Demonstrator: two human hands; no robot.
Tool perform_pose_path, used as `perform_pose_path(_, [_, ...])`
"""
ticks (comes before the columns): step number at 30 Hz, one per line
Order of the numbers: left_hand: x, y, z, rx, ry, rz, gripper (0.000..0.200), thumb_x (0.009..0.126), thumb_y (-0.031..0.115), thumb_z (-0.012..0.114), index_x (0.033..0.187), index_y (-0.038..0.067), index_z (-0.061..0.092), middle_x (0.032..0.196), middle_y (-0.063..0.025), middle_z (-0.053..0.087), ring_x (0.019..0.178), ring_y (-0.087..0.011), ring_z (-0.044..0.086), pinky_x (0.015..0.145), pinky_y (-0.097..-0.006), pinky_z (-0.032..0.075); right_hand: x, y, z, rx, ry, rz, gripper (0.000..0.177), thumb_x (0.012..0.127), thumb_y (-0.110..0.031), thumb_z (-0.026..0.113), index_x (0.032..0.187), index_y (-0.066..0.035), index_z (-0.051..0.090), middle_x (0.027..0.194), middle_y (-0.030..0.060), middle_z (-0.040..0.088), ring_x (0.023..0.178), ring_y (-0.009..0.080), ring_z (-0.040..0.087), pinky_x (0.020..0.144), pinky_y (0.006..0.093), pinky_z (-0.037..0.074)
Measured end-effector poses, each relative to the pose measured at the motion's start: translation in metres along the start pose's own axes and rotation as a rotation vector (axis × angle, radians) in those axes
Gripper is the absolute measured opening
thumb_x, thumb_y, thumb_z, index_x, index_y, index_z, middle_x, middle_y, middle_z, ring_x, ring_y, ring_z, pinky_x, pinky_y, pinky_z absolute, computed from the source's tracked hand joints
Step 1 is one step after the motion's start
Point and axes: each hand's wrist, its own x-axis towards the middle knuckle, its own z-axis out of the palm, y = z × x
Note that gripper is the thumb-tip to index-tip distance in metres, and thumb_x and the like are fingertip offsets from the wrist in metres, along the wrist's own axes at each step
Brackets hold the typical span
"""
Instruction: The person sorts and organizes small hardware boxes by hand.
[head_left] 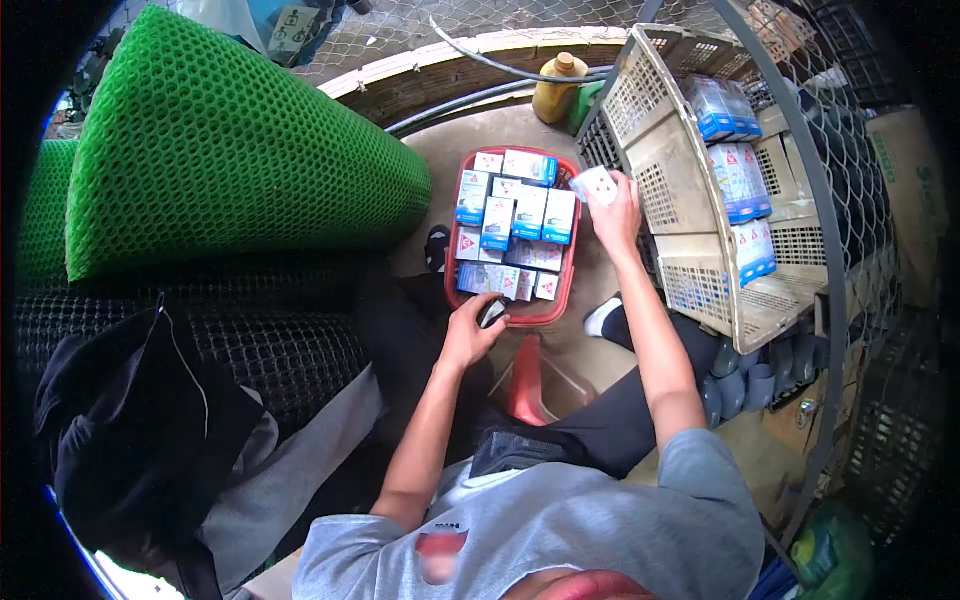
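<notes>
A red plastic basket (568, 285) stands on the floor in front of me, filled with several small white-and-blue cardboard boxes (497, 222). Beside its upper right rim, my right hand (617, 217) grips a small white box with reddish marks (599, 186), seemingly in clear wrap. At the basket's lower left rim is my left hand (472, 333), its fingers curled around a small dark object (493, 312) with a pale face; its kind is not clear.
A beige crate (668, 190) on the right holds wrapped packs of blue-and-white boxes (738, 180). Large green mesh rolls (250, 150) lie on the left above black netting (270, 345). A yellow jug (557, 90) stands behind the basket, and a red stool (528, 385) is between my legs.
</notes>
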Motion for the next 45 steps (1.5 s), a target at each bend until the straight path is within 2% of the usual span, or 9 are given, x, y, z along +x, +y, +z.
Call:
perform_pose_path(9, [0.008,0.009,-0.006,-0.046,0.008,-0.019,0.044,0.085,0.021,0.08,0.123,0.003,0.068,0.111,-0.0189,0.073,0.105,-0.0353,0.072,0.092,-0.0411,0.056,0.054,0.044,0.099,-0.141,0.049,0.337,0.065,0.078,-0.034,0.088,0.128,-0.003,0.061,0.12,0.0215,0.064,0.118,0.0409,0.061,0.102,0.049,0.05])
perform_pose_path(11, [0.009,0.011,-0.006,-0.053,0.021,-0.014,0.044,0.085,0.022,0.08,0.123,0.003,0.069,0.111,-0.0189,0.073,0.105,-0.0351,0.072,0.092,-0.0412,0.056,0.068,0.063,0.095,0.057,-0.094,0.504,0.065,0.075,-0.043,0.089,0.12,-0.002,0.068,0.119,0.025,0.069,0.11,0.0424,0.067,0.096,0.0516,0.053])
perform_pose_path(17, [0.011,0.008,-0.003,-0.108,-0.002,-0.029,0.044,0.085,0.022,0.08,0.124,0.004,0.069,0.111,-0.0187,0.073,0.105,-0.0353,0.072,0.092,-0.0413,0.056,0.058,0.029,0.084,-0.234,-0.119,0.341,0.08,0.075,-0.056,0.086,0.127,-0.001,0.061,0.116,0.0281,0.072,0.11,0.0416,0.07,0.091,0.0524,0.055])
perform_pose_path(20, [0.011,0.009,-0.004,-0.086,-0.011,-0.033,0.044,0.085,0.023,0.079,0.124,0.004,0.069,0.111,-0.0184,0.073,0.105,-0.0353,0.072,0.093,-0.0411,0.056,0.057,0.002,0.091,-0.192,-0.345,0.368,0.088,0.074,-0.057,0.086,0.136,-0.003,0.053,0.123,0.026,0.067,0.116,0.043,0.066,0.098,0.0542,0.052])
perform_pose_path(23, [0.012,0.008,-0.004,-0.1,-0.001,-0.037,0.045,0.085,0.023,0.08,0.124,0.004,0.069,0.111,-0.0182,0.073,0.105,-0.0353,0.072,0.093,-0.0413,0.056,0.054,0.009,0.113,-0.246,-0.248,0.24,0.096,0.071,-0.062,0.085,0.139,-0.002,0.053,0.126,0.025,0.067,0.118,0.0414,0.065,0.096,0.0513,0.053])
perform_pose_path(31, [0.009,0.009,-0.003,-0.092,-0.019,-0.052,0.045,0.086,0.025,0.08,0.123,0.003,0.069,0.115,-0.0198,0.072,0.109,-0.0363,0.071,0.095,-0.0415,0.056,0.034,0.035,0.093,-0.057,-0.291,0.247,0.104,0.075,-0.04,0.089,0.158,-0.017,0.032,0.137,0.0291,0.058,0.129,0.0464,0.057,0.107,0.0534,0.048])
perform_pose_path(38, [0.006,0.003,-0.001,-0.056,-0.014,-0.015,0.044,0.087,0.025,0.079,0.124,0.003,0.069,0.116,-0.0201,0.072,0.109,-0.0359,0.071,0.095,-0.0413,0.056,0.043,0.043,0.091,-0.039,-0.373,0.216,0.112,0.077,-0.03,0.088,0.165,-0.016,0.02,0.149,0.031,0.049,0.14,0.0476,0.046,0.119,0.051,0.039])
perform_pose_path(42, [0.009,0.009,-0.003,-0.098,-0.004,-0.045,0.045,0.086,0.025,0.08,0.124,0.003,0.07,0.115,-0.0207,0.073,0.109,-0.0342,0.072,0.095,-0.0398,0.056,0.033,0.027,0.081,0.004,-0.32,0.191,0.099,0.079,-0.027,0.087,0.159,-0.012,0.031,0.146,0.0291,0.053,0.135,0.0464,0.052,0.112,0.0501,0.045])
perform_pose_path(45, [0.014,0.0,0.003,-0.291,0.051,-0.143,0.04,0.095,0.027,0.076,0.127,0.005,0.07,0.107,-0.0077,0.075,0.096,-0.0174,0.071,0.089,-0.0328,0.055,0.0,0.022,0.079,0.29,-0.332,0.094,0.07,0.083,-0.025,0.084,0.142,-0.006,0.051,0.123,0.0224,0.069,0.117,0.0392,0.066,0.098,0.0449,0.054])
